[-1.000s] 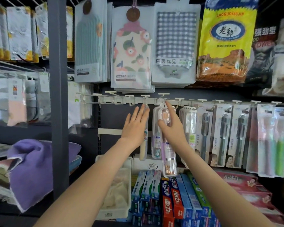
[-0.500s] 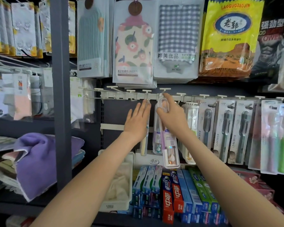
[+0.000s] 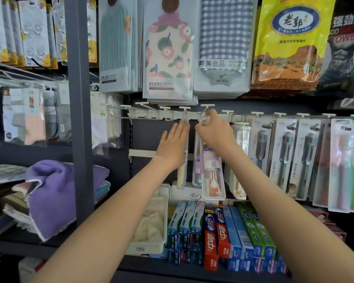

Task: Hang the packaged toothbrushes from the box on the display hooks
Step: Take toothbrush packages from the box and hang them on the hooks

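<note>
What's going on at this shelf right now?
A person is stocking a shop display. The right hand pinches the top of a clear packaged toothbrush at a hook on the white rail; whether it is fully on cannot be told. The left hand lies flat, fingers straight, against the neighbouring pack. Grey toothbrush packs hang to the right, above toothpaste boxes.

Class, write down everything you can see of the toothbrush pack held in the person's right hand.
The toothbrush pack is a long, clear plastic case with rounded corners, a lilac barcode label at mid-height and an orange brush inside. It hangs nearly upright. The right hand pinches its top at a white hook; whether it is threaded on cannot be told.
</note>
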A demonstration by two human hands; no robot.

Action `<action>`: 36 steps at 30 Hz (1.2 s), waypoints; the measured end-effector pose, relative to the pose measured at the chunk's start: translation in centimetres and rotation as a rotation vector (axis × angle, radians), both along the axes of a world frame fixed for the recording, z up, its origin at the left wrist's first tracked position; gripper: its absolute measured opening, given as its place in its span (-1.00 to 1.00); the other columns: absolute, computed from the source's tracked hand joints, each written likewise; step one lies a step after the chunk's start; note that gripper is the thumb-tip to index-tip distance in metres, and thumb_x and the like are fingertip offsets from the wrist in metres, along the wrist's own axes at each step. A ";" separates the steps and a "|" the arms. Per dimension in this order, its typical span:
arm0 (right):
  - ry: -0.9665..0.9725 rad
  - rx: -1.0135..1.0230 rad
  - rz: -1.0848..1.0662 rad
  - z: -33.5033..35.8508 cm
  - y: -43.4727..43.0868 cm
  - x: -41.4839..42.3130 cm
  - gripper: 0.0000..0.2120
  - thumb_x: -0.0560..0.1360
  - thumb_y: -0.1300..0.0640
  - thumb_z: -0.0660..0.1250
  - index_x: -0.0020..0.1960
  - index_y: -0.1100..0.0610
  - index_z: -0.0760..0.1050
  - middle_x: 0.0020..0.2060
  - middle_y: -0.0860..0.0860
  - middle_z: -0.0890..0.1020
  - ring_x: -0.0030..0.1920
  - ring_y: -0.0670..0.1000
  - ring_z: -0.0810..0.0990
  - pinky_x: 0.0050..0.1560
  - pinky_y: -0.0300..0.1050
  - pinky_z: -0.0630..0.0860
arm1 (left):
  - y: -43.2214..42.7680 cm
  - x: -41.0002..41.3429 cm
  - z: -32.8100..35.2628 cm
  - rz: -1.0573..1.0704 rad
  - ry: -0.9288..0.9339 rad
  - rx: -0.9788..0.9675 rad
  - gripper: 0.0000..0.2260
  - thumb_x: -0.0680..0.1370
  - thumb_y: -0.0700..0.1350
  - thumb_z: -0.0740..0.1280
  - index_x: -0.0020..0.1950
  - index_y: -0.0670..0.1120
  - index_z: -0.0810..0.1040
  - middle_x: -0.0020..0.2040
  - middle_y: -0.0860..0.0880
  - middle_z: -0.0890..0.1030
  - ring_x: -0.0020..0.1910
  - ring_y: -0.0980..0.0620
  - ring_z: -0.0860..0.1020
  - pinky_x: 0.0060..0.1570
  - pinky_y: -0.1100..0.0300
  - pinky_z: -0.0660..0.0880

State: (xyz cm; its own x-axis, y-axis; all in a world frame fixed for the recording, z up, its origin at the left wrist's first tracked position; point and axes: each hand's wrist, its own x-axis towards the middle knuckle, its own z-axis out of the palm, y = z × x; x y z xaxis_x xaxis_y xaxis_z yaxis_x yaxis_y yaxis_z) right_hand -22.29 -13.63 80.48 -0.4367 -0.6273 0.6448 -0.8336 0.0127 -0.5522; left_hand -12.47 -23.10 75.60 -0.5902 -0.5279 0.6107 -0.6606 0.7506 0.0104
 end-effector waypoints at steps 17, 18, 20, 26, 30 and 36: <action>0.027 -0.029 -0.058 -4.9 -4.4 -1.4 -0.30 0.59 0.18 0.18 0.57 -0.01 -0.17 0.25 0.28 0.37 -0.13 0.18 0.52 -0.17 0.00 0.45 | 0.4 -0.4 -0.6 -0.030 0.060 0.023 -0.19 0.53 -0.26 0.31 0.58 -0.08 -0.18 0.58 -0.07 -0.22 0.56 -0.08 -0.15 0.52 -0.04 -0.09; 0.032 -0.048 -0.069 -5.2 -4.7 -1.3 -0.28 0.58 0.19 0.19 0.57 0.01 -0.18 0.23 0.27 0.38 -0.07 0.20 0.52 -0.15 0.02 0.47 | 0.6 -0.4 -0.6 -0.031 0.072 0.023 -0.21 0.54 -0.25 0.30 0.58 -0.07 -0.18 0.58 -0.08 -0.22 0.56 -0.09 -0.16 0.52 -0.04 -0.10; 0.058 -0.084 -0.087 -6.1 -4.9 -1.0 -0.25 0.55 0.21 0.22 0.57 0.05 -0.16 0.20 0.25 0.39 0.01 0.22 0.51 -0.11 0.03 0.47 | 1.2 -0.3 -1.2 -0.036 0.087 0.017 -0.25 0.57 -0.21 0.26 0.58 -0.07 -0.18 0.58 -0.11 -0.23 0.56 -0.10 -0.17 0.51 -0.04 -0.12; 0.240 -0.102 -0.101 -13.5 -0.6 -0.6 -0.32 0.52 0.17 0.26 0.56 0.16 0.04 0.38 0.24 0.32 0.31 0.22 0.37 0.22 0.08 0.43 | 4.7 -0.5 -9.2 -0.163 0.278 -0.012 -0.40 0.60 -0.23 0.23 0.58 -0.16 0.03 0.58 -0.21 -0.03 0.56 -0.16 -0.04 0.52 -0.06 -0.02; 0.194 -0.011 -0.013 -22.6 6.5 -0.8 -0.42 0.48 0.27 0.28 0.47 0.27 0.22 0.26 0.22 0.44 0.23 0.21 0.43 0.17 0.06 0.44 | 10.4 -0.3 -19.9 -0.247 0.358 0.076 -0.45 0.51 -0.27 0.32 0.48 -0.25 0.26 0.50 -0.28 0.22 0.48 -0.22 0.20 0.45 -0.10 0.22; 0.142 0.355 0.196 -39.8 17.1 -1.7 -0.57 0.55 0.01 0.11 0.34 0.18 0.41 0.15 0.13 0.52 0.12 0.14 0.50 0.04 0.03 0.52 | 20.7 1.8 -38.2 -0.214 0.099 0.443 -0.42 0.46 -0.22 0.44 0.43 -0.27 0.33 0.38 -0.24 0.42 0.33 -0.18 0.43 0.30 0.07 0.36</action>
State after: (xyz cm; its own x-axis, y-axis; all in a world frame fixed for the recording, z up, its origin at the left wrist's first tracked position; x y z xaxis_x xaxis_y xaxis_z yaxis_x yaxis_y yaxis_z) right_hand -23.95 3.46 40.66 -0.2095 -0.8836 0.4188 -0.9064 0.0148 -0.4221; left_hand -10.66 -2.44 37.36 -0.6640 -0.6230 0.4135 -0.4723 0.7782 0.4140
